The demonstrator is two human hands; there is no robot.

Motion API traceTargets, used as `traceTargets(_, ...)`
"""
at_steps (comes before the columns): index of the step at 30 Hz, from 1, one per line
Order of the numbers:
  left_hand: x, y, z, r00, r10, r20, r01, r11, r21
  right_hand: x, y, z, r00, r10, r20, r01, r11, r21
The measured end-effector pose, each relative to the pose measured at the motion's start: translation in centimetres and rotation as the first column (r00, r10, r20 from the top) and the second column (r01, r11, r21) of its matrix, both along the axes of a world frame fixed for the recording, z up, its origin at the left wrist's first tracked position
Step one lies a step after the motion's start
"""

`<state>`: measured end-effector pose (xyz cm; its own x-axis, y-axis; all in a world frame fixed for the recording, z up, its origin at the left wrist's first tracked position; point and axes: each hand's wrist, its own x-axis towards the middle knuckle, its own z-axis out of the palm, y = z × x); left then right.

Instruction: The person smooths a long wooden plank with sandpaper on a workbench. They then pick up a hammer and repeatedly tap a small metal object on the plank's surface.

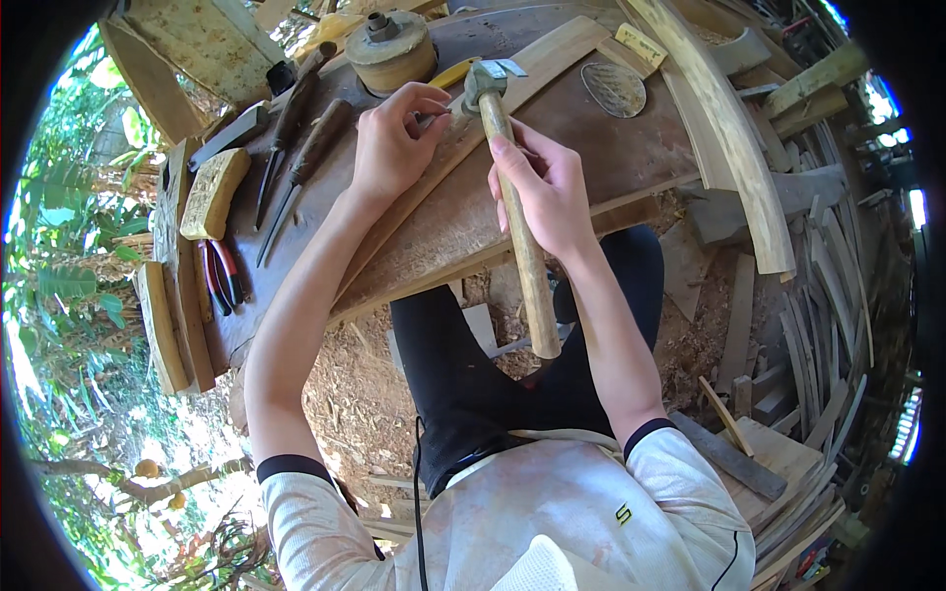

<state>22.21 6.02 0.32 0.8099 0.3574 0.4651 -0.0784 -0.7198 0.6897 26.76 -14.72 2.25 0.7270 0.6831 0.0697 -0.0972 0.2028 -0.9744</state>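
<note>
A hammer [529, 266] with a pale wooden handle is in my right hand [548, 185], gripped partway along the handle. Its metal head points away from me, over a long thin plank [552, 61] lying slantwise on the workbench [453, 225]. To the left of the hammer head, my left hand [392, 140] is closed in a pinch above the plank. A small greyish bit shows between those fingers, too small to name. A yellow object [455, 73] lies just beyond the left fingertips, partly covered by the hammer head.
Left on the bench lie two long tools with wooden handles [320, 138], a wood block [215, 195] and red-handled pliers [219, 276]. A round block [391, 51] stands at the back. An oval piece [613, 89] and a long curved timber [734, 128] are at right. Wood scraps cover the ground.
</note>
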Motion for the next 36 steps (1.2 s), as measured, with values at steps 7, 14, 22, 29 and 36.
traceTargets(7,0.1,0.4,-0.2,1.0,0.024,-0.011,-0.024,1.0,-0.001,-0.5,0.8,0.7,0.997,0.064,0.047,-0.065,0.998,0.025)
traceTargets(14,0.3,0.3,-0.6,0.997,0.054,0.054,-0.057,0.996,0.065,-1.2,0.5,0.4,0.999,0.006,0.034,-0.007,1.0,0.03)
traceTargets(22,-0.2,-0.1,0.1,0.997,0.056,-0.061,-0.05,0.994,0.095,-1.2,0.3,1.8,0.997,0.009,0.08,-0.014,0.998,0.057)
traceTargets(29,-0.3,0.0,0.0,0.998,0.034,-0.045,-0.029,0.992,0.126,-1.1,0.4,1.9,0.995,0.026,0.094,-0.025,0.999,-0.022)
traceTargets(36,-0.2,-0.1,-0.2,0.999,0.038,-0.01,-0.037,0.991,0.13,-0.7,0.6,1.8,0.997,0.077,-0.004,-0.077,0.996,-0.045)
